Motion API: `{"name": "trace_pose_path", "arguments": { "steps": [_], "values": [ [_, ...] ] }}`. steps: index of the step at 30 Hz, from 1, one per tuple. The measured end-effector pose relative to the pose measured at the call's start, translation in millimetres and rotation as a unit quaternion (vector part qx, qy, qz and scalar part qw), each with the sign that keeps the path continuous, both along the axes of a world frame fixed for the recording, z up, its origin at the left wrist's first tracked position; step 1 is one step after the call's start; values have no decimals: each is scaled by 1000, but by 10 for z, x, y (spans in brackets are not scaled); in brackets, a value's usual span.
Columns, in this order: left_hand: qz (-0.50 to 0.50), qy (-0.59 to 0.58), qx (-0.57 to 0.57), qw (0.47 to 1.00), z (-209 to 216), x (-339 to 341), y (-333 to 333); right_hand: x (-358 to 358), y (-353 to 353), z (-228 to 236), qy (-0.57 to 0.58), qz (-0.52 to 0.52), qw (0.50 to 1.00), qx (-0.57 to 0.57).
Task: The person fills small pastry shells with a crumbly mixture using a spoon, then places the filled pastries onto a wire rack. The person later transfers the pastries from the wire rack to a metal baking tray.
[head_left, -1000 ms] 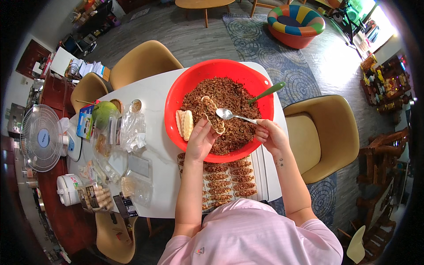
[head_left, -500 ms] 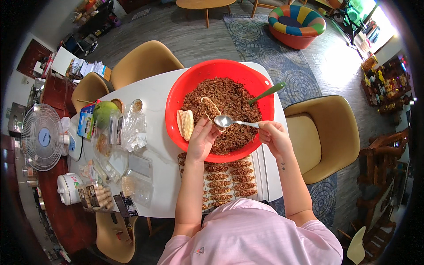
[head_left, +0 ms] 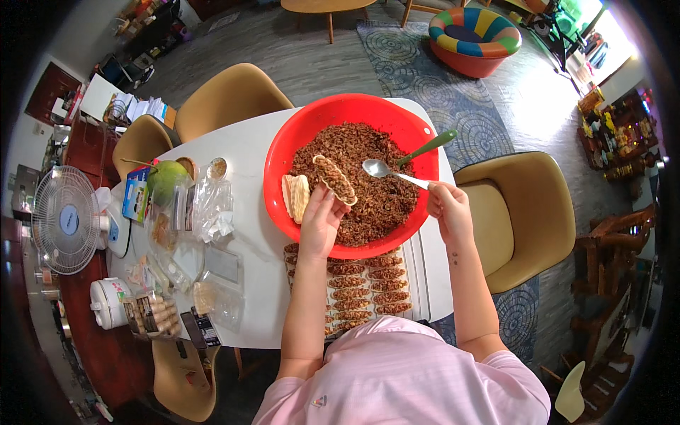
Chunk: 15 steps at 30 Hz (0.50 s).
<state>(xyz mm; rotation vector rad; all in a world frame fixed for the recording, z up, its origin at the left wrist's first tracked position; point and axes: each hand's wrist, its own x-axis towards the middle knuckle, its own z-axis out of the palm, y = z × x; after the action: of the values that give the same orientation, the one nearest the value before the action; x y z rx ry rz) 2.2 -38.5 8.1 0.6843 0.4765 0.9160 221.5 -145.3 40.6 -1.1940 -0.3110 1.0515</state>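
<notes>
your left grip (head_left: 321, 221) pinches a filled boat-shaped shell (head_left: 334, 180), your right grip (head_left: 450, 209) a spoon (head_left: 377, 168); packing seems nearly done; next, keep it level.

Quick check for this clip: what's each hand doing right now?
Left hand: closed on a filled shell, above the red bowl.
Right hand: closed on a metal spoon.

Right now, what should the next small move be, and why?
Probably the left hand should carry its shell to the filled shells in rows near the red bowl: it looks filled end to end, and the spoon in the right hand is clear of it.
</notes>
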Motion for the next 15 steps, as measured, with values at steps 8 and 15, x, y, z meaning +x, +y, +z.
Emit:
{"name": "trace_pose_path", "arguments": {
  "steps": [8, 15],
  "values": [
    [36, 41, 11, 998, 44, -261, 83, -139, 219, -288, -456, 65, 864, -203],
    [36, 58, 16, 998, 1, -348, 84, -17, 276, -509, -162, 53, 971, -165]
  ]
}}
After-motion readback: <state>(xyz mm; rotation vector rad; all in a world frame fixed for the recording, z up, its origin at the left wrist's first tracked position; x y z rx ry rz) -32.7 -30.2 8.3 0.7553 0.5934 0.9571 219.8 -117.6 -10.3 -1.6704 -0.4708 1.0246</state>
